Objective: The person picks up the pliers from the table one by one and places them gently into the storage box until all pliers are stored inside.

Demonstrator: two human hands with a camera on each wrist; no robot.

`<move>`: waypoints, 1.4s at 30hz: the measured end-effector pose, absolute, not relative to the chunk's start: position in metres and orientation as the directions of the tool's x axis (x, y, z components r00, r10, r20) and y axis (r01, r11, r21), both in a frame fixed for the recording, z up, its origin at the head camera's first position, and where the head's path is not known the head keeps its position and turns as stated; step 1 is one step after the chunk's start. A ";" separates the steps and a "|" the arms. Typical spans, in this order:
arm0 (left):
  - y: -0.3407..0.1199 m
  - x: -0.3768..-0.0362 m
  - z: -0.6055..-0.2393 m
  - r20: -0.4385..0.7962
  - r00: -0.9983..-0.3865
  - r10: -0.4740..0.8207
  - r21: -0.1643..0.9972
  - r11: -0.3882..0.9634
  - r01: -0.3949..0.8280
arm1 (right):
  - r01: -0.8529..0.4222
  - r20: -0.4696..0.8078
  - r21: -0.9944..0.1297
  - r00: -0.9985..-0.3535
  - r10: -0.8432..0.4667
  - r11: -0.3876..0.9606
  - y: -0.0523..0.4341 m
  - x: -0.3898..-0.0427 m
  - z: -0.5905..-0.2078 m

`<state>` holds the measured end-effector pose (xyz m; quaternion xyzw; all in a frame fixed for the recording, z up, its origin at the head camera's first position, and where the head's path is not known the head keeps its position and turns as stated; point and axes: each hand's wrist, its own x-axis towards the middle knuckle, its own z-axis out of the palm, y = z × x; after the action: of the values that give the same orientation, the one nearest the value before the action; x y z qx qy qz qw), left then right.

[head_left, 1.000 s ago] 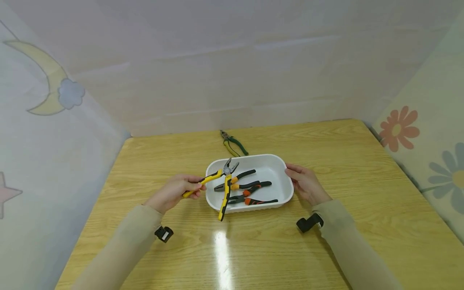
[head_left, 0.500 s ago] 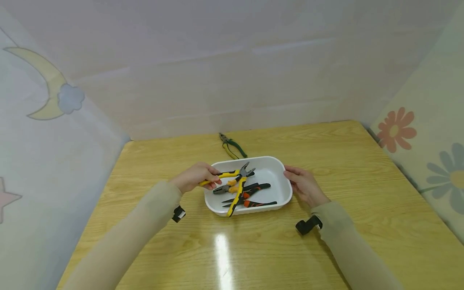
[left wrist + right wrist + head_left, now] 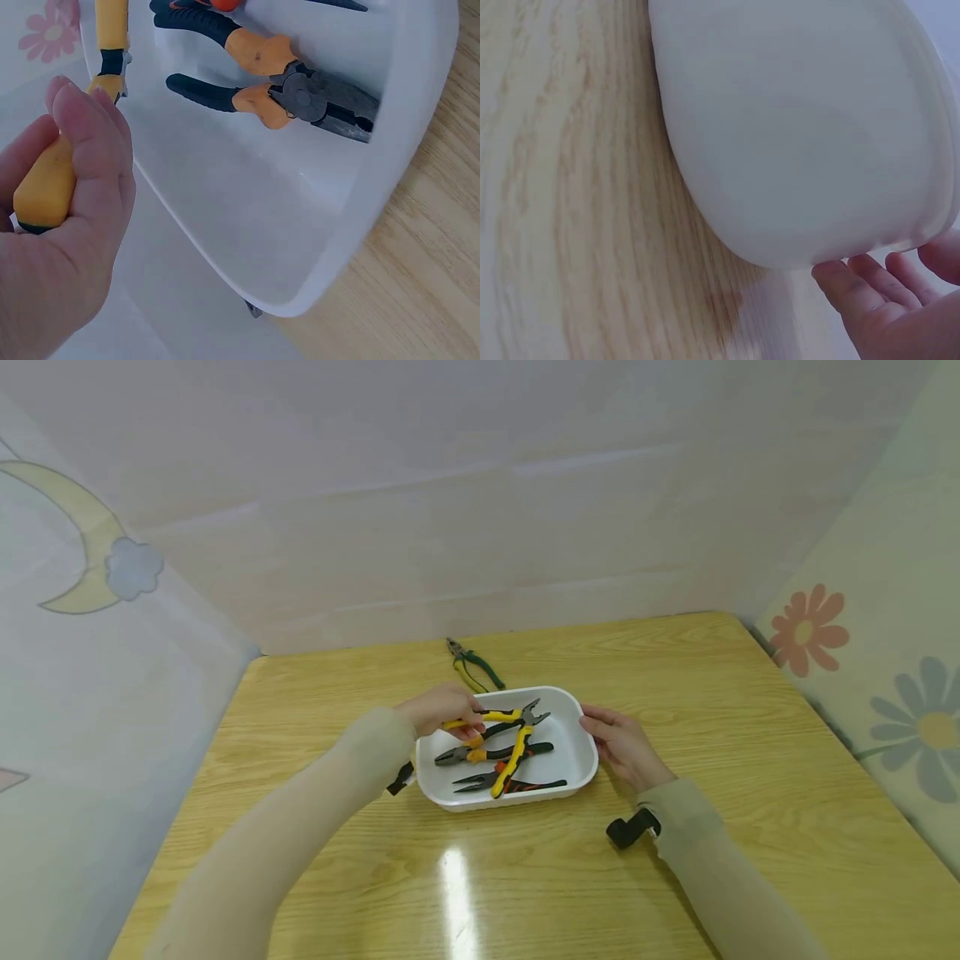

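Centrally, a pair of yellow-and-black-handled pliers (image 3: pixel 512 735) is held above a white oval plastic tray (image 3: pixel 577 760), its grey metal head pointing toward the far right of the tray and its two handles spread apart. The left hand (image 3: pixel 438 710) grips the upper yellow handle, fingers and thumb curled round it; the left wrist view shows the thumb (image 3: pixel 94 150) pressed over that handle's yellow end. The other handle hangs down over the tools lying in the tray.

Inside the tray lie two more tools. One is a pair of pliers with orange-and-black handles (image 3: pixel 487 752), its dark metal head toward the tray's left end; the left wrist view shows it (image 3: pixel 300 86) resting flat on the white floor. Nearer the person lies a slimmer pair of long-nose pliers with red-and-black handles (image 3: pixel 517 786), tips pointing left.

The right hand (image 3: pixel 618 745) rests against the tray's right end, fingers relaxed and nearly straight, touching the outer wall; the right wrist view shows the fingertips (image 3: pixel 855 289) just under the rim.

The tray stands on a light wooden table (image 3: pixel 712 710). Beyond the tray's far edge, apart from it, a pair of green-handled pliers (image 3: pixel 472 663) lies on the wood. Pale fabric panels surround the table, printed with a yellow moon (image 3: pixel 82 552) on the left and flowers (image 3: pixel 808 630) on the right.
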<state>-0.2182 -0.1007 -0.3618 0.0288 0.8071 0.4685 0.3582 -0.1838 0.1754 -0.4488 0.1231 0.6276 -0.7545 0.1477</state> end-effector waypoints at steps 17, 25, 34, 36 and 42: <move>-0.074 -0.222 -0.380 -0.564 -0.761 0.322 0.648 0.743 -0.166 | 0.366 -0.357 -0.922 -0.930 -0.093 -0.122 0.175 -0.183 -0.449; -0.078 -0.223 -0.385 -0.528 -0.788 0.315 0.517 0.856 -0.004 | 0.345 -0.331 -0.923 -0.938 -0.103 -0.171 0.175 -0.184 -0.450; -0.116 -0.229 -0.351 -0.475 -0.824 0.308 0.729 0.662 -0.173 | 0.353 -0.340 -0.921 -0.935 -0.104 -0.167 0.175 -0.185 -0.447; -0.127 -0.232 -0.346 -0.458 -0.837 0.299 0.753 0.631 -0.186 | 0.350 -0.336 -0.923 -0.936 -0.106 -0.162 0.175 -0.185 -0.447; -0.157 -0.243 -0.350 -0.431 -0.848 0.308 0.799 0.568 -0.199 | 0.355 -0.340 -0.921 -0.933 -0.116 -0.160 0.174 -0.184 -0.449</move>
<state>-0.2433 -0.1567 -0.3498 0.0323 0.8421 0.4637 0.2736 -0.1838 0.1743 -0.4488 0.0952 0.6290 -0.7557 0.1558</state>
